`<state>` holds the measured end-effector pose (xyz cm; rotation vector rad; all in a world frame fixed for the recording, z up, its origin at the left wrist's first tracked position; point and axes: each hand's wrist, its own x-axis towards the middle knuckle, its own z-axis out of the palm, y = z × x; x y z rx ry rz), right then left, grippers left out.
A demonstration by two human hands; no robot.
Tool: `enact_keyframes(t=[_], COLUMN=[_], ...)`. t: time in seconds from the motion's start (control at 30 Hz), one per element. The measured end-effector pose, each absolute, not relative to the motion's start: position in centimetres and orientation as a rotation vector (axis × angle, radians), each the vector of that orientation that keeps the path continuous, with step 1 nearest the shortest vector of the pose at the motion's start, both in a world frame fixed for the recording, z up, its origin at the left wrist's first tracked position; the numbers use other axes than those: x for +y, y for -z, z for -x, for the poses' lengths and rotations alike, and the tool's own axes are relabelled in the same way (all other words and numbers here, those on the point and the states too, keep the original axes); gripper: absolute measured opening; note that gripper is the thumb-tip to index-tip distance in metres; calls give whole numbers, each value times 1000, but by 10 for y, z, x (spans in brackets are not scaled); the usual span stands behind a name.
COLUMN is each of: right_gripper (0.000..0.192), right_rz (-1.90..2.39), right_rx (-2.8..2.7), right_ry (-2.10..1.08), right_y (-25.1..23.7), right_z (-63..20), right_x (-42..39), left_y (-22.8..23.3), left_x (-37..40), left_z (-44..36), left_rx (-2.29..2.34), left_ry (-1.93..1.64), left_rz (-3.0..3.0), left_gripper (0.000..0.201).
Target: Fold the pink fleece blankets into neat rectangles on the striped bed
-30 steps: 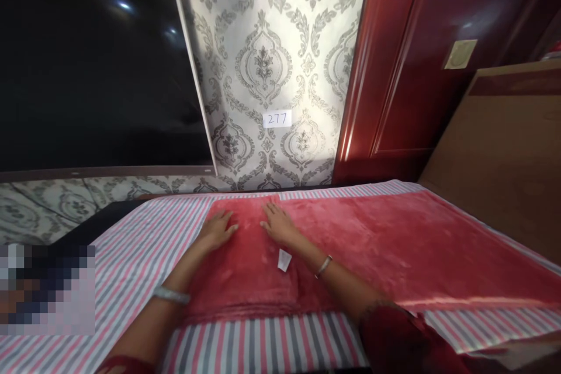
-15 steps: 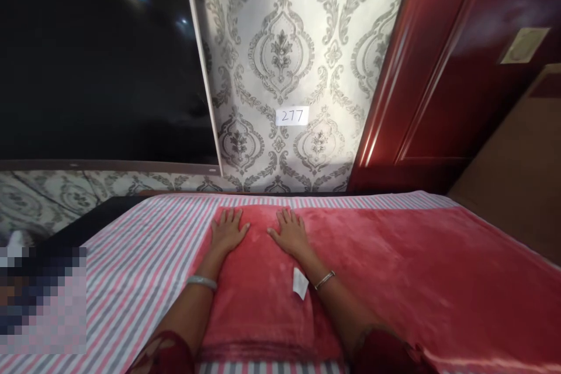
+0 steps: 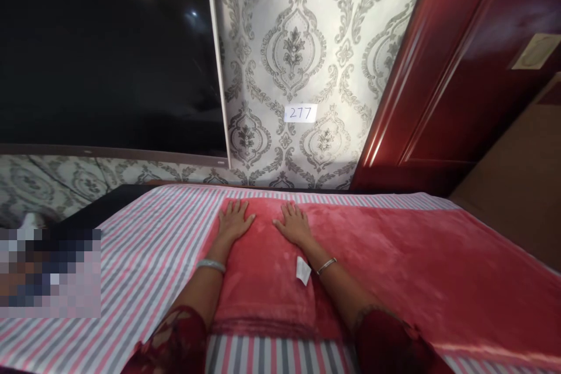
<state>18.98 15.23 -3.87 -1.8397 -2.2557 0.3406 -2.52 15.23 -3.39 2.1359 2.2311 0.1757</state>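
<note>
A red plush blanket [image 3: 394,269] lies spread over a bed with a pink, grey and white striped sheet [image 3: 149,257]. My left hand [image 3: 234,222] rests flat on the blanket near its far left corner, fingers apart. My right hand [image 3: 294,225] lies flat beside it, palm down, also near the far edge. Both wrists carry bangles. A small white label [image 3: 302,270] sticks out of the blanket by my right forearm. Neither hand holds anything.
A patterned grey wallpapered wall [image 3: 298,58] with a small "277" tag [image 3: 300,113] stands just behind the bed. A large dark screen [image 3: 105,52] hangs at left, a glossy red door [image 3: 460,70] at right, a brown board [image 3: 521,181] at far right.
Both hands slid forward across the blanket towards its far edge and flattened out. The view moved closer to the wall and slightly left.
</note>
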Motion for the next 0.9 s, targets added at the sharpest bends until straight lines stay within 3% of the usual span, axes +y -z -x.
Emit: enact_keyframes(t=[0.23,0.47,0.73,0.9], right_gripper=[64,60,71,61], right_rz=[1619,1508,1618,1662], right_rx=[-2418,-2483,-2458,-2348], right_ry=[-323,-294,-378,-387], right_y=[9,33,23,19], right_z=[-156,-136,-166,-210], right_x=[125,98,105,100], left_y=[10,23,23,25], left_x=[143,108,107,115], left_z=[31,26,26,31], left_rx=[2204,2279,2280,2265], left_ry=[-167,-142,-143,-174], left_rz=[-2151,-2196,-2217,-2259], left_gripper=[60,60,59,60])
